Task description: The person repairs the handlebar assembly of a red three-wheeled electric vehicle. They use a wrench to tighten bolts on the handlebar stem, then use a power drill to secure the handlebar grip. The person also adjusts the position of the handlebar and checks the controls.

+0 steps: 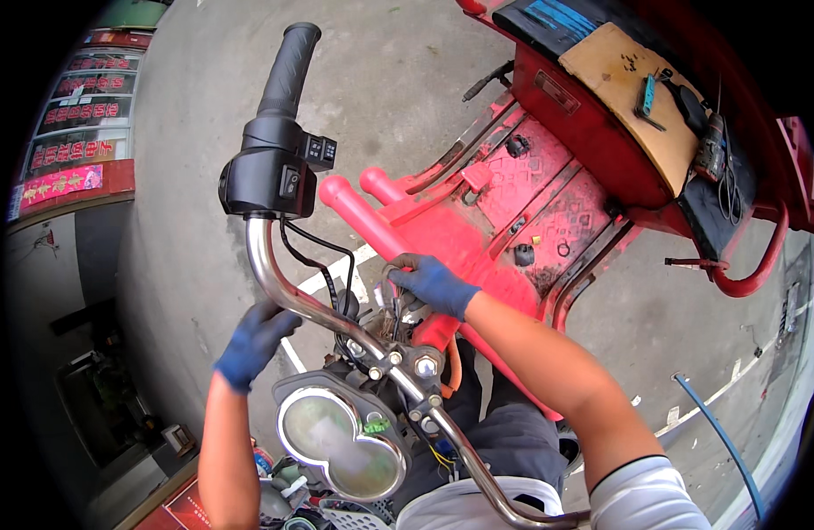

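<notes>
My left hand (258, 346), in a blue glove, reaches beneath the lower bend of the chrome handlebar (262, 256), fingers curled; whatever they grip is hidden. My right hand (425, 281), also gloved, is closed on a small bunch of wires and connectors (391, 296) beside the steering stem. Black cables (334, 274) run down from the black switch housing (266, 181), under the rubber grip (283, 79), toward both hands. Below the handlebar clamp (405, 380) sits the twin round instrument cluster (332, 433).
The red vehicle frame (504, 230) extends ahead, with pink tubes and a footboard. On the seat box lie a cardboard sheet (615, 93), loose tools and a drill (710, 150). A blue hose (716, 424) lies at the right. A storefront (80, 115) borders the concrete floor (177, 115) at left.
</notes>
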Demonstrator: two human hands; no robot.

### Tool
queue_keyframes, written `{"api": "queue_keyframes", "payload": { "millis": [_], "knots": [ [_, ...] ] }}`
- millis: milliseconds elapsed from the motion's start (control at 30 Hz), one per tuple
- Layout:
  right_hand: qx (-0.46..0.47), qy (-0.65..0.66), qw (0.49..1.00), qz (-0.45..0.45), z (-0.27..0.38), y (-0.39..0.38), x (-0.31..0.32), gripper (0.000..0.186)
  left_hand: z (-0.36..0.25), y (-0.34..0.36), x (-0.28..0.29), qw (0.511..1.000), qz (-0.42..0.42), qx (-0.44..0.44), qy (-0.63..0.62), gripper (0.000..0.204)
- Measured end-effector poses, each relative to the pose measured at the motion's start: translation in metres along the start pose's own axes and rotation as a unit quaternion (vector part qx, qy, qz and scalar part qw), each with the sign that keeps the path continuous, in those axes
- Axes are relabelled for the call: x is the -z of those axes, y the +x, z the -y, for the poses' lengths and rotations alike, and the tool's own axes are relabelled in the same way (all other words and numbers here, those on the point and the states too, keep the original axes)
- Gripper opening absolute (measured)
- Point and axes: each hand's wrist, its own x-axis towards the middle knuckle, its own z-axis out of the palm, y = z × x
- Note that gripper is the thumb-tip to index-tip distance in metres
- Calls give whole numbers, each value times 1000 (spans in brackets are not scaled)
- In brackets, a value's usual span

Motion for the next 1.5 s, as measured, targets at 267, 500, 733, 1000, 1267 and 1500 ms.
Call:
{"api": "queue_keyframes", "payload": {
  "millis": [267, 500, 733, 1000, 1267, 1500],
  "knots": [
    [-10, 68, 998, -14, 30, -19, 14, 15, 27, 135, -47, 941, 320, 30, -109, 39],
    [-103, 299, 947, 52, 38, -36, 32, 17, 38, 113, -54, 889, 394, -107, -209, 24],
    [-88, 288, 953, -31, 32, -38, 13, 20, -6, 90, -71, 916, 166, 131, -341, 36],
    [-143, 217, 959, -109, 49, -44, 16, 28, 19, 91, -63, 961, 233, 47, -143, 26],
    [6, 88, 996, -4, 45, -19, -4, 24, 12, 105, -87, 905, 383, -7, -184, 55],
    [-35, -69, 997, -20, 59, -39, 10, 36, 32, 119, -78, 881, 448, 23, -152, 47]
  ]
}}
